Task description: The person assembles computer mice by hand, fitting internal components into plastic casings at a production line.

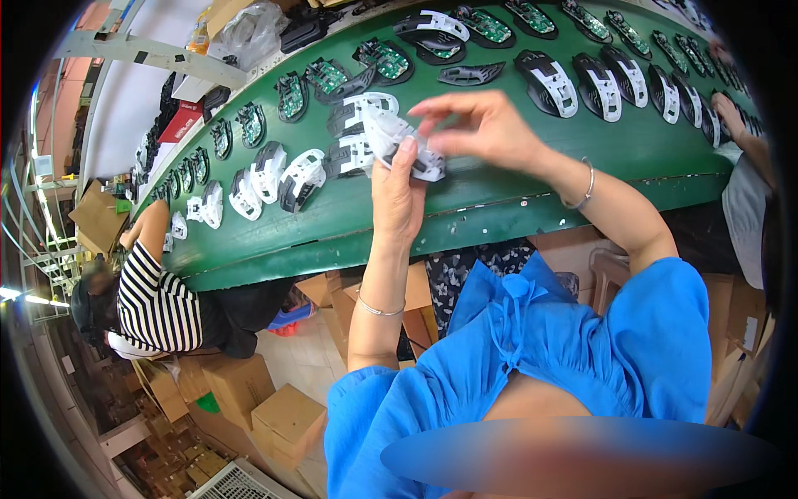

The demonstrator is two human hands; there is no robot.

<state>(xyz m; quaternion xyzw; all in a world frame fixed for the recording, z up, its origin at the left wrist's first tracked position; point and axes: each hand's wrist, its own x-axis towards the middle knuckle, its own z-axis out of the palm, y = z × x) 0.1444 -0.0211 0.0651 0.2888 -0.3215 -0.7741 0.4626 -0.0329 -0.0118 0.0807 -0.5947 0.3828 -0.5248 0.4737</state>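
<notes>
My left hand (396, 195) is closed around a white computer mouse shell (384, 137), holding it upright above the near part of the green table. The thumb presses on its face. My right hand (490, 129) is at the shell's right side, fingers bent and spread from the thumb, slightly blurred. No object shows between them, and whether the fingertips touch the shell is unclear. Just behind lie black-and-white mouse shells (347, 155), partly hidden by the held one. A loose black side panel (471, 74) lies beyond my right hand.
The green table (465, 212) curves across the view. Mouse bases with green circuit boards (384, 60) line its far side; black-and-white shells (544, 83) sit nearer. A person in a striped top (162, 299) works at left, and another person's hand (729, 116) at right. Cardboard boxes (287, 424) stand below.
</notes>
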